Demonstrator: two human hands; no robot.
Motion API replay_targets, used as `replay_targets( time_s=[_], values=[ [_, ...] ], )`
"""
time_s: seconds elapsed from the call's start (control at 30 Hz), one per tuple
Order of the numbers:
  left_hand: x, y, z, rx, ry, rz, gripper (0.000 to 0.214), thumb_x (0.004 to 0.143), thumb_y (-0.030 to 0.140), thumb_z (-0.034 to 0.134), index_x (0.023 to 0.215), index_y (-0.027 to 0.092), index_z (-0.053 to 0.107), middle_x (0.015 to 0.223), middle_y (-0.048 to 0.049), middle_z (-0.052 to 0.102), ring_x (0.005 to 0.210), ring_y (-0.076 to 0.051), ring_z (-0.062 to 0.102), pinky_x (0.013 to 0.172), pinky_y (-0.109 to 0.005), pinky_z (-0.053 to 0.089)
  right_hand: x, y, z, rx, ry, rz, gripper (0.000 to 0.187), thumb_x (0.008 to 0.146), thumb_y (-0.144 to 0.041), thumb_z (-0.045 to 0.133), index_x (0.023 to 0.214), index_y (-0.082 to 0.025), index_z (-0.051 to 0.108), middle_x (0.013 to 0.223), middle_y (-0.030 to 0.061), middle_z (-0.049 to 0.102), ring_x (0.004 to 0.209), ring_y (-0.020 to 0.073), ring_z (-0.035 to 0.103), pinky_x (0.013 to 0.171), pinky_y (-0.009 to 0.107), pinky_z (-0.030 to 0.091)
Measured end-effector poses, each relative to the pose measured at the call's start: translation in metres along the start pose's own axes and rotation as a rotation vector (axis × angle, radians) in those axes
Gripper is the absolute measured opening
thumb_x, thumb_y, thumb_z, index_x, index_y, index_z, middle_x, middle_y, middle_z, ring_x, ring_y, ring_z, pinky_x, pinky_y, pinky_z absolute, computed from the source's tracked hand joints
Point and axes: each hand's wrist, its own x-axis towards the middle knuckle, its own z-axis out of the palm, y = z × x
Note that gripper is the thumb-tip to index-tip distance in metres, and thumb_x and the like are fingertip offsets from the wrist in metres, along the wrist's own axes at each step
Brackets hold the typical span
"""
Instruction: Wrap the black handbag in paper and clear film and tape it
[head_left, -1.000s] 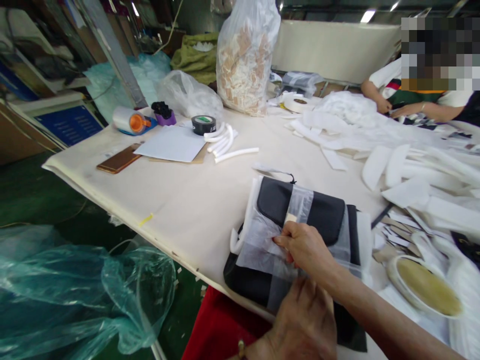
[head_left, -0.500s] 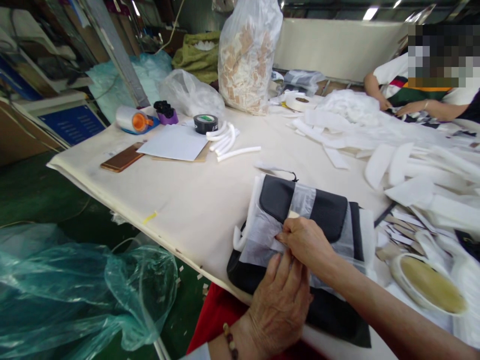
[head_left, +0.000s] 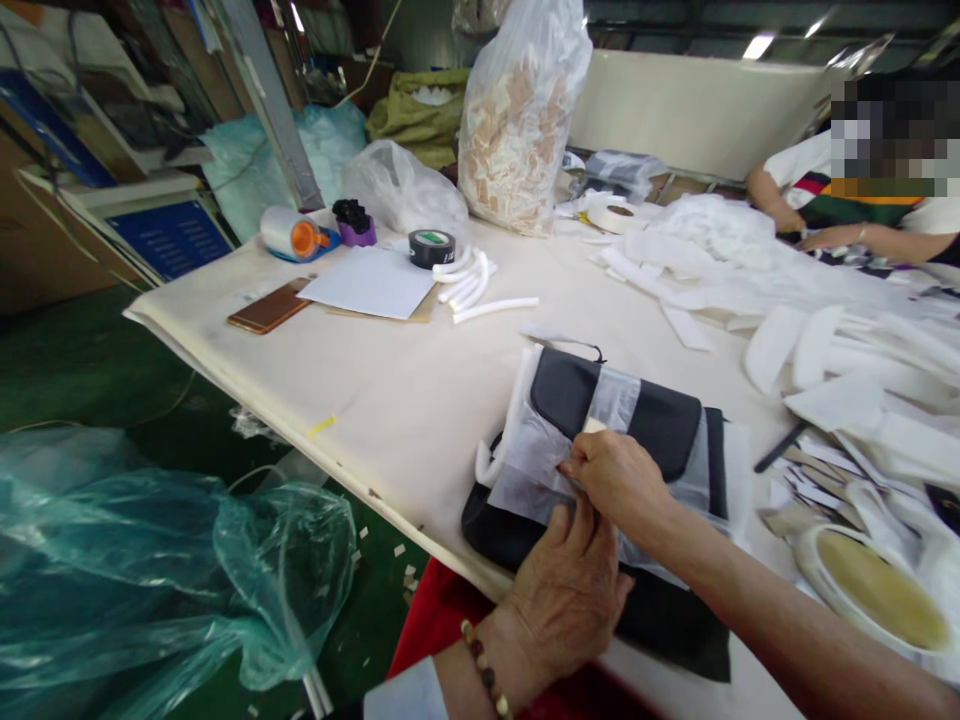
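Observation:
A black bag [head_left: 652, 425] lies on the table with its flap facing up. A translucent white wrapping sheet [head_left: 525, 470] covers part of its front, and a clear band crosses the flap. My left hand [head_left: 562, 590] rests on the lower front of the bag, fingers stretched out and close together. Just above it, my right hand [head_left: 615, 470] is closed in a pinch at the wrapping sheet; what its fingertips hold is hidden. A small cream-coloured piece [head_left: 594, 427] shows beyond its knuckles. A white foam rod [head_left: 520, 410] runs along the bag's left side.
White foam rods [head_left: 469, 285], black tape [head_left: 432, 248], paper [head_left: 371, 283] and a phone [head_left: 270, 306] lie farther back. Foam offcuts [head_left: 817, 350] and a tape roll [head_left: 877, 590] are at right. A clear bag of scraps [head_left: 517, 140] stands behind. A co-worker [head_left: 862, 215] sits at far right.
The whole view has shifted slightly, with things appearing a little farther right. Both hands stay at nearly the same place on the bag.

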Motion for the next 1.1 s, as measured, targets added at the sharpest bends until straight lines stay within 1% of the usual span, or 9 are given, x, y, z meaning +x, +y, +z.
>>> replay_targets(
  time_s=[0.1, 0.23, 0.3, 0.4, 0.53, 0.73, 0.83, 0.93, 1.1],
  values=[
    [-0.001, -0.002, 0.002, 0.019, 0.004, 0.028, 0.043, 0.089, 0.037, 0.039, 0.117, 0.007, 0.051, 0.127, -0.0136, 0.047, 0.117, -0.028, 0.042, 0.092, -0.038, 0.034, -0.001, -0.003, -0.002, -0.030, -0.011, -0.013, 0.013, 0.079, -0.024, 0.058, 0.075, -0.017, 0.069, 0.071, 0.0105, 0.066, 0.072, 0.0243, 0.062, 0.053, 0.027, 0.033],
    [-0.004, -0.002, 0.006, 0.041, 0.047, 0.031, 0.040, 0.089, 0.038, 0.039, 0.115, 0.010, 0.053, 0.126, -0.0105, 0.050, 0.118, -0.027, 0.041, 0.093, -0.039, 0.033, 0.002, -0.001, -0.006, -0.032, -0.035, -0.082, 0.014, 0.079, -0.022, 0.058, 0.070, -0.016, 0.067, 0.069, 0.0097, 0.065, 0.072, 0.0237, 0.062, 0.054, 0.027, 0.032],
    [-0.004, -0.002, 0.006, 0.059, 0.070, 0.023, 0.043, 0.090, 0.038, 0.036, 0.118, 0.009, 0.051, 0.128, -0.0104, 0.048, 0.119, -0.026, 0.040, 0.094, -0.038, 0.032, 0.005, 0.003, -0.006, 0.000, -0.043, -0.131, 0.015, 0.078, -0.021, 0.059, 0.065, -0.017, 0.065, 0.066, 0.0068, 0.063, 0.071, 0.0212, 0.060, 0.055, 0.026, 0.031],
    [-0.004, -0.002, 0.004, 0.083, 0.057, 0.009, 0.049, 0.091, 0.038, 0.032, 0.126, 0.006, 0.043, 0.134, -0.0114, 0.044, 0.123, -0.025, 0.035, 0.097, -0.037, 0.029, 0.008, 0.012, -0.002, 0.101, -0.051, -0.171, 0.018, 0.077, -0.022, 0.059, 0.060, -0.018, 0.060, 0.057, -0.0001, 0.057, 0.062, 0.0147, 0.056, 0.053, 0.023, 0.031],
    [-0.003, -0.001, 0.002, 0.098, 0.020, -0.020, 0.054, 0.091, 0.041, 0.030, 0.130, 0.005, 0.038, 0.138, -0.0149, 0.038, 0.129, -0.029, 0.027, 0.101, -0.040, 0.024, 0.007, 0.020, 0.008, 0.261, -0.035, -0.124, 0.022, 0.079, -0.026, 0.053, 0.059, -0.019, 0.056, 0.046, -0.0049, 0.047, 0.049, 0.0108, 0.049, 0.049, 0.021, 0.033],
    [-0.005, 0.001, 0.004, 0.100, 0.052, -0.052, 0.055, 0.091, 0.041, 0.031, 0.130, 0.004, 0.038, 0.139, -0.0178, 0.035, 0.132, -0.034, 0.023, 0.104, -0.045, 0.018, 0.004, 0.020, 0.013, 0.416, -0.017, -0.039, 0.021, 0.078, -0.028, 0.051, 0.060, -0.020, 0.057, 0.042, -0.0053, 0.047, 0.043, 0.0104, 0.048, 0.047, 0.021, 0.034],
    [-0.005, 0.001, 0.005, 0.105, 0.051, -0.090, 0.058, 0.090, 0.042, 0.031, 0.133, 0.002, 0.034, 0.139, -0.0195, 0.034, 0.132, -0.033, 0.024, 0.104, -0.043, 0.016, 0.005, 0.019, 0.014, 0.438, -0.012, -0.017, 0.021, 0.077, -0.028, 0.052, 0.059, -0.020, 0.057, 0.041, -0.0052, 0.047, 0.042, 0.0108, 0.049, 0.047, 0.021, 0.034],
    [-0.004, 0.001, 0.006, 0.106, 0.029, -0.096, 0.060, 0.089, 0.044, 0.031, 0.132, 0.002, 0.034, 0.138, -0.0193, 0.036, 0.131, -0.033, 0.025, 0.103, -0.043, 0.017, 0.007, 0.019, 0.014, 0.431, -0.002, -0.015, 0.023, 0.078, -0.027, 0.053, 0.056, -0.020, 0.055, 0.042, -0.0041, 0.049, 0.044, 0.0115, 0.050, 0.048, 0.022, 0.034],
    [-0.004, 0.001, 0.007, 0.122, 0.016, -0.101, 0.062, 0.088, 0.046, 0.032, 0.129, 0.000, 0.038, 0.135, -0.0207, 0.039, 0.129, -0.034, 0.028, 0.102, -0.044, 0.019, 0.009, 0.020, 0.009, 0.353, 0.034, -0.090, 0.026, 0.075, -0.025, 0.058, 0.050, -0.020, 0.052, 0.046, -0.0023, 0.050, 0.049, 0.0132, 0.049, 0.050, 0.024, 0.030]
  ],
)
